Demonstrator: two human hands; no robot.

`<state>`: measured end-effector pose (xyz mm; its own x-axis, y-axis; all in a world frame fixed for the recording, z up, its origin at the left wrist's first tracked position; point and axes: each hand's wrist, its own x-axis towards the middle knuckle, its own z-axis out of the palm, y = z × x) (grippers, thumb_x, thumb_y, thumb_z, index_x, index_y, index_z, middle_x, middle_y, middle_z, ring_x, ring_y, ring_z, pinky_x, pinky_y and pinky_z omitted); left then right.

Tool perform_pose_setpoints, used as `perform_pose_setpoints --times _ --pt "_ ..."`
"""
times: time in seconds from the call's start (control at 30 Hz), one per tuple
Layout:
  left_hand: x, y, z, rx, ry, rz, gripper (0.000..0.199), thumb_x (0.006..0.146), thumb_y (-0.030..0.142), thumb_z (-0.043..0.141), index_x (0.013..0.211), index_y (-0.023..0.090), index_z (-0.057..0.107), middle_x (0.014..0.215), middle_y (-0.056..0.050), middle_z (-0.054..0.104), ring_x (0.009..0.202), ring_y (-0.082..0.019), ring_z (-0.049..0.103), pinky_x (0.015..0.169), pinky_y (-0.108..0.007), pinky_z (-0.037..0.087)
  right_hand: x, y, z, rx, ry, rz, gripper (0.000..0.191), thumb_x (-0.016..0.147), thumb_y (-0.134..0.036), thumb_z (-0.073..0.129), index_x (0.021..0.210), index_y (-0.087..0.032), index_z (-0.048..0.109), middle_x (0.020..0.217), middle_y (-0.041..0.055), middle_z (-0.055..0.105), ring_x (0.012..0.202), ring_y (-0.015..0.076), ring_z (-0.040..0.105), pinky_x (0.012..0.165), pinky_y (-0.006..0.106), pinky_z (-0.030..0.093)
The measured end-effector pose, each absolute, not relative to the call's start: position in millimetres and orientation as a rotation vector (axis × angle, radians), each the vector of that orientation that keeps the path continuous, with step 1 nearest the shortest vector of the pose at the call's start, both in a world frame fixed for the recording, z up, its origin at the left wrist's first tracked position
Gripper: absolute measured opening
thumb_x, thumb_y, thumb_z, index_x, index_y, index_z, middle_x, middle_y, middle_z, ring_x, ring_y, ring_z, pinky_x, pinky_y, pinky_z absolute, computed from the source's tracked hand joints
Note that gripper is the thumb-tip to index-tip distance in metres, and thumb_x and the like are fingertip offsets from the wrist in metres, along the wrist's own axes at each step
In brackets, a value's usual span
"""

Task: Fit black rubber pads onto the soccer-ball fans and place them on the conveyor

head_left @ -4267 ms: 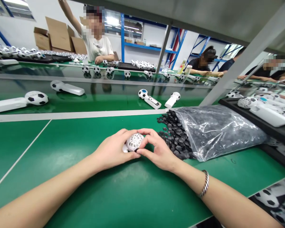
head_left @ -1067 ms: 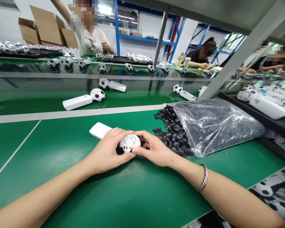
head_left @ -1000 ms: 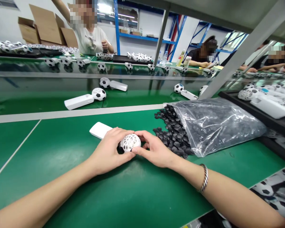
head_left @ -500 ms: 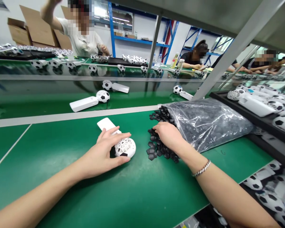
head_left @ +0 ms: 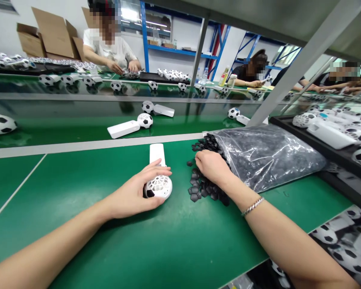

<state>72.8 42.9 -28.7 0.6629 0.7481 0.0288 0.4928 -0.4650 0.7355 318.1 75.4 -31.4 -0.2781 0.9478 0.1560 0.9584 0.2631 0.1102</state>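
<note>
A white football-shaped fan (head_left: 160, 186) with an openwork round head and a flat white handle lies on the green table (head_left: 114, 249). Around its head are the thumb and fingers of my left hand (head_left: 138, 192), the handle pointing away from me. One black patch shows on the head's left side. To the right, my right hand (head_left: 212, 165) is over a pile of small black pieces (head_left: 203, 188), its fingers pinched together; what is between the fingertips is too small to make out. The pile spills from the mouth of a clear plastic bag (head_left: 270, 156).
Behind the table edge, a green conveyor (head_left: 63, 128) carries several football fans. Black trays (head_left: 315, 140) heaped with fans stand at the right, below a slanting metal post (head_left: 301, 60). Several people sit across the line. More fans (head_left: 345, 257) lie low at the right.
The fan has turned in my left hand, its handle swinging from upper left to straight away. My right hand has stayed at the pile. Conveyor fans have shifted right, and another appears at the left.
</note>
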Motion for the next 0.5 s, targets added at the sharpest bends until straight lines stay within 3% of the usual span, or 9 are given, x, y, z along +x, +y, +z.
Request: perform_pose_setpoints --times 0.1,0.2,0.37,0.5 --pt "70 46 -30 2.161 0.911 0.455 0.051 0.072 0.024 0.058 0.121 0.03 0.044 0.137 0.002 0.038 0.135 -0.021 0.011 0.11 -0.044 0.017 318 71 -29 -1.679 -2.447 -0.13 0.02 0.088 -0.02 0.042 0.087 -0.017 0.062 0.086 0.0047 0.065 0.081 0.0148 0.06 0.074 0.022 0.041" --pt "71 45 -31 2.163 0.906 0.443 0.051 0.073 0.023 0.058 0.121 0.031 0.043 0.137 0.003 0.038 0.136 -0.02 0.01 0.11 -0.044 0.016 315 69 -30 -1.558 -2.468 0.052 0.015 0.084 -0.016 0.047 0.083 -0.017 0.062 0.078 0.0028 0.064 0.074 0.0142 0.059 0.071 0.023 0.042" --pt "76 38 -30 2.156 1.08 0.512 0.05 0.071 0.035 0.062 0.117 0.028 0.046 0.142 -0.001 0.03 0.135 -0.025 0.01 0.109 -0.048 0.018 312 66 -28 -1.511 -2.471 0.172 0.032 0.082 -0.008 0.044 0.113 -0.012 0.054 0.098 0.0104 0.06 0.088 0.0175 0.057 0.077 0.029 0.044" --pt "78 37 -28 2.153 1.069 0.499 0.048 0.071 0.032 0.06 0.117 0.026 0.047 0.141 -0.004 0.031 0.135 -0.028 0.009 0.107 -0.052 0.018 304 51 -19 -1.325 -2.286 0.541 0.02 0.086 -0.015 0.045 0.097 -0.018 0.062 0.091 0.0041 0.062 0.084 0.0143 0.058 0.078 0.028 0.045"
